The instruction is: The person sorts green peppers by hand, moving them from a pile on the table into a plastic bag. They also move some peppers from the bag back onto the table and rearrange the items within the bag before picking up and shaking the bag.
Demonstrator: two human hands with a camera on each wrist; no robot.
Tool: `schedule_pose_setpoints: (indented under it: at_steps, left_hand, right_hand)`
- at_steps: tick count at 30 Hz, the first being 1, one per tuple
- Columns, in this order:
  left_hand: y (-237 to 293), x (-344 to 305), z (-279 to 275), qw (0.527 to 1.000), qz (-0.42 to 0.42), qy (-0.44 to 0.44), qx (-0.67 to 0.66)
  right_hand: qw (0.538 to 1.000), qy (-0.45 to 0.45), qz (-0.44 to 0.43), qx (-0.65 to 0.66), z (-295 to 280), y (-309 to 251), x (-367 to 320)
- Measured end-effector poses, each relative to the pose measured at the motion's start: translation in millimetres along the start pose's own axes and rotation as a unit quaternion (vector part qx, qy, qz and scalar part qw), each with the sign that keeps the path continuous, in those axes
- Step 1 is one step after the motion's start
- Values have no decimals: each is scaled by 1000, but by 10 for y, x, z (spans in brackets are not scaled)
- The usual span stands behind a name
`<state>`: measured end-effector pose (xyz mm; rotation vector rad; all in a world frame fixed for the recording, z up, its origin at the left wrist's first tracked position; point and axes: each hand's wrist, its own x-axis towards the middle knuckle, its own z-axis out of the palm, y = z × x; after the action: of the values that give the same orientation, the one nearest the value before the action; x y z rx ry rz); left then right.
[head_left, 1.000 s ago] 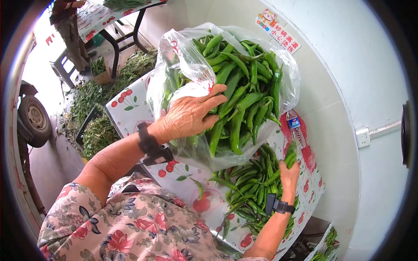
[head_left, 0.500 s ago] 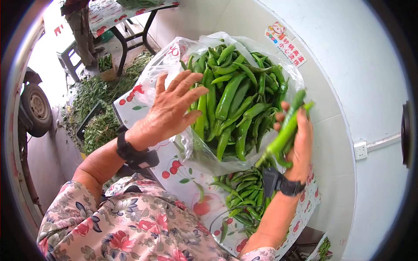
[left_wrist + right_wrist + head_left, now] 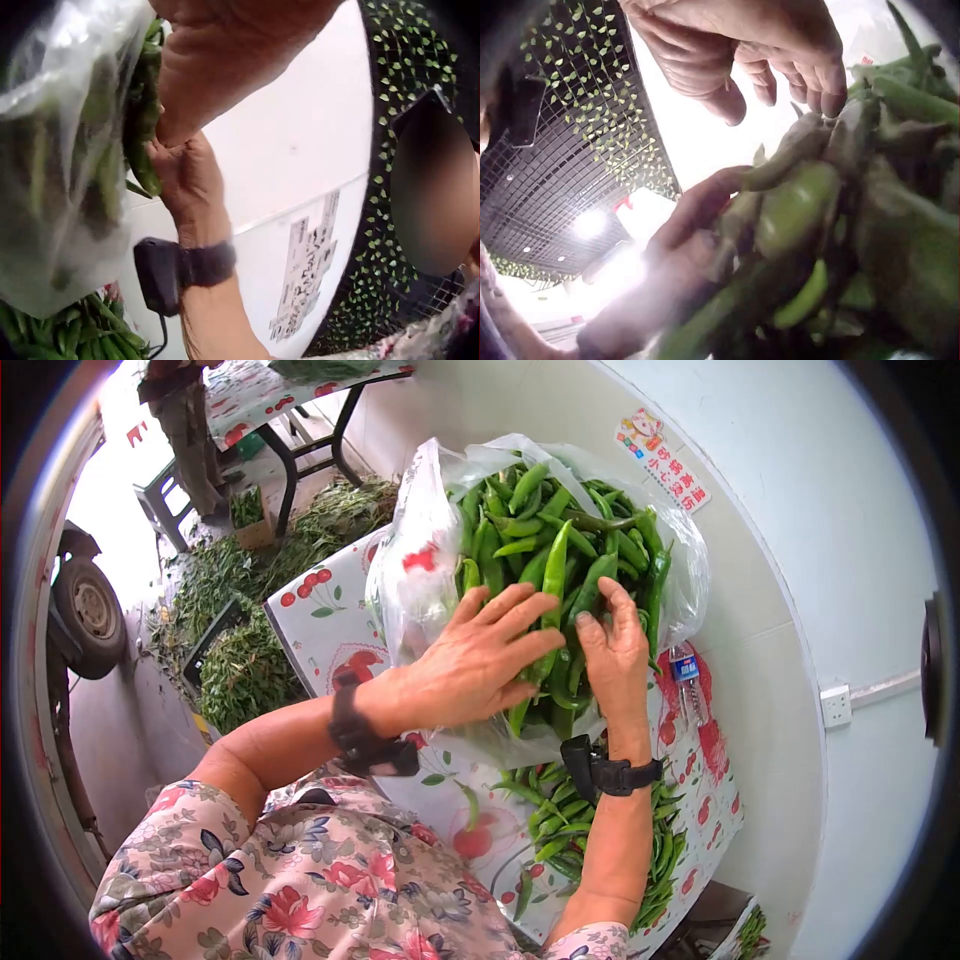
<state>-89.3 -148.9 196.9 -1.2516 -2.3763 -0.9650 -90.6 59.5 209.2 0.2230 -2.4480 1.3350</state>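
Note:
A clear plastic bag (image 3: 685,605) stuffed with long green chili peppers (image 3: 520,545) stands on the table. My left hand (image 3: 480,660) rests its spread fingers on the bag's near-left peppers, over a bright green pepper (image 3: 553,575). Opposite it, my right hand (image 3: 618,655) has thumb and fingers apart, with fingertips against the peppers at the near-right side. The right wrist view shows the right hand (image 3: 742,52) above the heap with a gap between thumb and fingers. A loose pile of smaller peppers (image 3: 560,815) lies below the bag, partly hidden by the right forearm.
A water bottle (image 3: 687,675) lies beside red netting (image 3: 712,745) right of the bag. The cherry-print tablecloth (image 3: 345,600) meets a tiled wall (image 3: 760,690). Leafy stalks (image 3: 240,670) cover the floor at left, near a second table (image 3: 290,395) and a person's legs (image 3: 190,450).
The right hand brought a few peppers up from the loose pile to the bag and let them go there. My left hand lifted off the bag's edge, then came down on the peppers.

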Motion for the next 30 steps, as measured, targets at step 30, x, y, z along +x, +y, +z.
schedule_pose_setpoints:
  at_steps: [30]
  left_hand:
    - [-148,43,322,994,24,34,97]
  right_hand:
    - [883,-181,167,-399,-110,845,-1533]
